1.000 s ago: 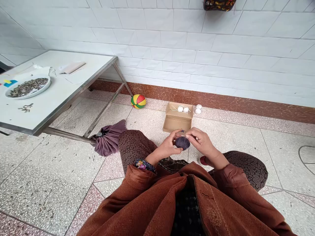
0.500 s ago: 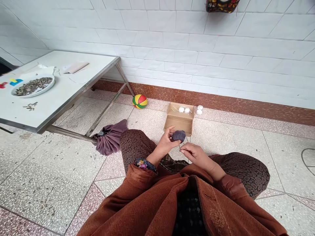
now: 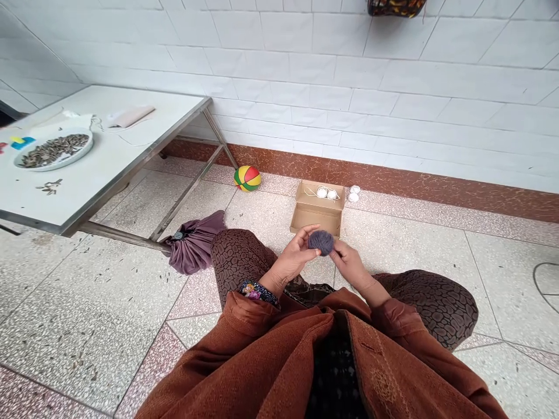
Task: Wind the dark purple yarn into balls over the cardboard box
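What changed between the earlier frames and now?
Since half a second ago, the right hand has risen from below the dark yarn ball to its right edge. The left hand still holds the yarn ball; the cardboard box and purple bag stayed put.

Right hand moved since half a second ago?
Yes: the right hand has shifted forward, away from the body, and slightly right, ending closer to the open cardboard box.

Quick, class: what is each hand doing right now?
Left hand: holding the dark yarn ball between thumb and fingers.
Right hand: at the ball's right side; its grip cannot be told.
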The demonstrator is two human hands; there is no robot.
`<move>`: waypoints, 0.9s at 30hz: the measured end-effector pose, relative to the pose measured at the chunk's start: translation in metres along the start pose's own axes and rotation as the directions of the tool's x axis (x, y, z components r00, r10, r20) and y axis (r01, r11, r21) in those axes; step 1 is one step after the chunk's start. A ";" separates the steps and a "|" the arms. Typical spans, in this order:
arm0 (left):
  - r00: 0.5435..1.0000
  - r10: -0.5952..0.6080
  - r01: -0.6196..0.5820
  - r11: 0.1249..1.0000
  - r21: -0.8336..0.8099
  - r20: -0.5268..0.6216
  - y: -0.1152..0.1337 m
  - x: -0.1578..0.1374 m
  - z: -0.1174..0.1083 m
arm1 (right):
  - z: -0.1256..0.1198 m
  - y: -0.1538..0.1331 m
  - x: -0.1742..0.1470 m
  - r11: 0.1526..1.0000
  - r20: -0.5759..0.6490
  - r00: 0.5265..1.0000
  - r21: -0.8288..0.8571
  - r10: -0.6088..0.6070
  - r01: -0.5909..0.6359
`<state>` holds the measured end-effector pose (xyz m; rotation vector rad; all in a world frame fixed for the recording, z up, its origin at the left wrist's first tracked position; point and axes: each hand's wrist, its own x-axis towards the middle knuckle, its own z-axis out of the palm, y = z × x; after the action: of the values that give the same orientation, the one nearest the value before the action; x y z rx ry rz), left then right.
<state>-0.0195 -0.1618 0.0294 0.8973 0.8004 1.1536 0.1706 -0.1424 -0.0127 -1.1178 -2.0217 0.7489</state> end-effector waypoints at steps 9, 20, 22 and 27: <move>0.997 -0.029 0.059 0.903 0.426 -0.077 -0.008 0.004 -0.012 | -0.036 -0.045 0.009 0.980 0.196 0.962 0.093 -0.192 0.177; 0.989 -0.025 -0.004 0.980 0.198 0.148 0.003 -0.003 -0.001 | -0.007 0.009 0.013 0.996 0.045 0.998 0.067 0.050 -0.053; 0.999 -0.017 0.006 0.973 0.231 0.045 0.001 -0.002 -0.003 | 0.003 0.013 -0.001 0.996 0.076 0.996 0.064 0.050 -0.055; 0.991 0.027 0.037 0.888 0.458 -0.132 -0.007 0.002 -0.006 | -0.004 -0.011 -0.019 0.996 0.261 0.962 0.070 -0.075 0.059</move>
<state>-0.0217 -0.1601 0.0199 1.2141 1.2201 1.0426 0.1759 -0.1631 -0.0077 -0.9503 -2.2278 0.9607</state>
